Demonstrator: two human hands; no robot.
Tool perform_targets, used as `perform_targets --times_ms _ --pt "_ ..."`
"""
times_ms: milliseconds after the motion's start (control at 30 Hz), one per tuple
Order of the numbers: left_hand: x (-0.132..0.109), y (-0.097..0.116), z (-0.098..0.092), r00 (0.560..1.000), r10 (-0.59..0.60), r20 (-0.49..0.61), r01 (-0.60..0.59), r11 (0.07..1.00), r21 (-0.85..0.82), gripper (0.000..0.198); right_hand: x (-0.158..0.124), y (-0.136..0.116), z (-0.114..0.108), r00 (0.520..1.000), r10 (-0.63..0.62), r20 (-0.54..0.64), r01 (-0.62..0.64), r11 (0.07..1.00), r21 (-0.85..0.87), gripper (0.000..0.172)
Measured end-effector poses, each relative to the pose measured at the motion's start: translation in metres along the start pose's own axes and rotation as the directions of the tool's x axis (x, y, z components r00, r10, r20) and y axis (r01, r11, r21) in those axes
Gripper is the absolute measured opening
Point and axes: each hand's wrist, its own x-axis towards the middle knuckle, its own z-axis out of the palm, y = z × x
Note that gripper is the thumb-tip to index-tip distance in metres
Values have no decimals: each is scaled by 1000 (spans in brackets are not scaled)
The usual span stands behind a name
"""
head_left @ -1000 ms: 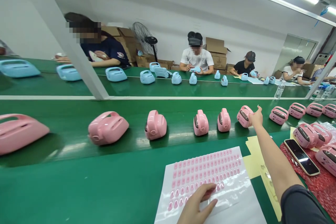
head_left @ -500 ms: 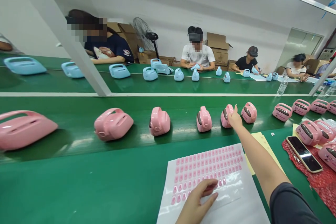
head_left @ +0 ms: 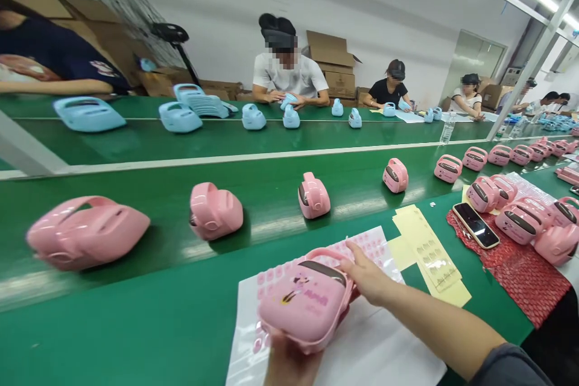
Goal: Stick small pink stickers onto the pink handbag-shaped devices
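Note:
A pink plastic case with a carry handle [head_left: 304, 307] is tilted up over the sheet, a cartoon figure and lettering printed on its front. My left hand [head_left: 292, 362] grips its lower end from beneath, the fingers partly hidden. At the handle end my right hand [head_left: 368, 277] is closed around the side, with one finger stretched along the handle. Under both hands lies a white sheet [head_left: 384, 338] bearing rows of small pink oval stickers [head_left: 373, 241]; the case covers part of them.
More pink cases [head_left: 314, 196] stand along the green belt [head_left: 271, 226]. To the right are yellow paper strips [head_left: 429, 253], a phone [head_left: 476, 226] on red bubble wrap [head_left: 520, 283] and grouped pink cases. Across the belt, people [head_left: 289, 72] sit behind blue cases [head_left: 180, 117].
My right hand has taken a pink case from the row and brought it over the sticker sheet. My left hand now holds it too. The view has turned right.

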Motion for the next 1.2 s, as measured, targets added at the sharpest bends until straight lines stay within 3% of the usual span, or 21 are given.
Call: perform_targets --times_ms 100,200,267,300,400,467,567,700,800,867,967,1067,1200 --pt "-1 7 -4 996 22 -87 -30 996 -90 69 -16 2 -2 979 -203 -30 197 971 -132 65" --pt "-3 18 -5 999 -14 -37 11 997 -82 75 -17 -9 -46 909 -359 -211 269 893 -362 41" --pt "-3 25 -3 999 -35 -33 33 998 -59 79 -17 -17 -89 871 -338 -356 101 833 -543 16" --pt "-3 28 -2 998 -33 -46 31 998 -52 79 -19 -19 -112 858 -325 -398 46 821 -570 12" --pt "-3 31 3 997 4 -71 -6 999 -38 75 -30 -15 -166 813 -303 -498 -83 785 -613 12" --pt "-3 32 7 996 7 -84 -9 1000 -21 68 -37 -7 -185 795 -284 -535 -152 761 -631 14" --pt "-4 32 10 992 -30 -124 30 1000 -5 60 -40 7 -191 782 -257 -567 -228 729 -645 16" --pt "-6 31 15 988 -1 -155 8 999 47 60 -33 17 -182 733 -261 -629 -304 701 -645 17" --pt "-9 32 26 961 60 -272 -34 995 98 60 -31 18 -174 705 -275 -654 -312 707 -634 16" --pt "-12 35 37 937 39 -346 -4 995 101 58 -33 19 -170 702 -280 -654 -289 728 -622 15" --pt "-17 40 49 919 -41 -393 68 996 55 56 -40 22 -168 731 -244 -637 -239 783 -574 15" --pt "-21 43 51 929 -96 -357 112 993 24 53 -47 24 -171 785 -179 -592 -172 856 -487 19" --pt "-19 39 40 980 33 -195 -7 991 131 61 -54 15 -170 830 -159 -535 -67 923 -378 27"
